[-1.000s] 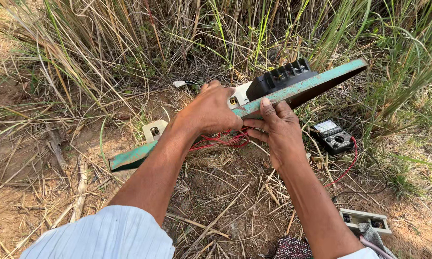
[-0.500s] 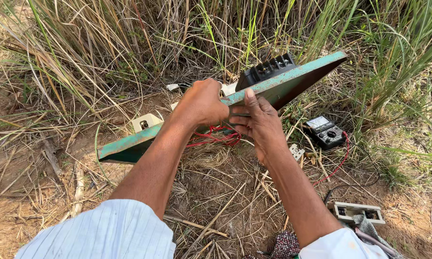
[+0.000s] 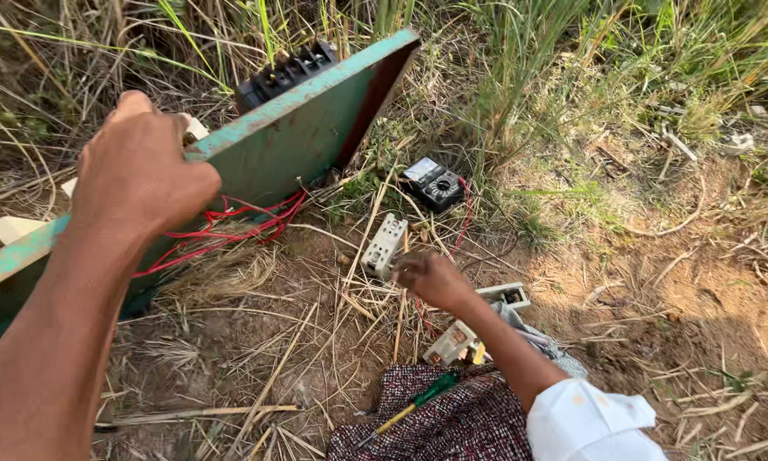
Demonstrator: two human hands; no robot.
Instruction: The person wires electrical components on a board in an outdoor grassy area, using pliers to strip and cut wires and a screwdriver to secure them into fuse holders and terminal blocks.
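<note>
My left hand (image 3: 141,175) grips the top edge of a long green board (image 3: 303,141), which stands tilted on its edge with its back toward me. A black terminal block (image 3: 286,72) and a white fitting (image 3: 194,128) sit on its far face, and red wires (image 3: 230,229) hang from the back. My right hand (image 3: 431,277) is low over the ground with its fingers curled, beside a white rectangular part (image 3: 384,246). I cannot see whether it holds anything.
A black multimeter (image 3: 435,183) with a red lead lies in the grass behind. White switch boxes (image 3: 505,296) (image 3: 454,343) lie by my right forearm. A green-handled screwdriver (image 3: 418,399) rests on a dark patterned cloth (image 3: 469,427). Tall grass stands behind the board.
My right hand has let go of the board and dropped to the ground. The left hand alone has tipped the board up onto its edge, showing its back.
</note>
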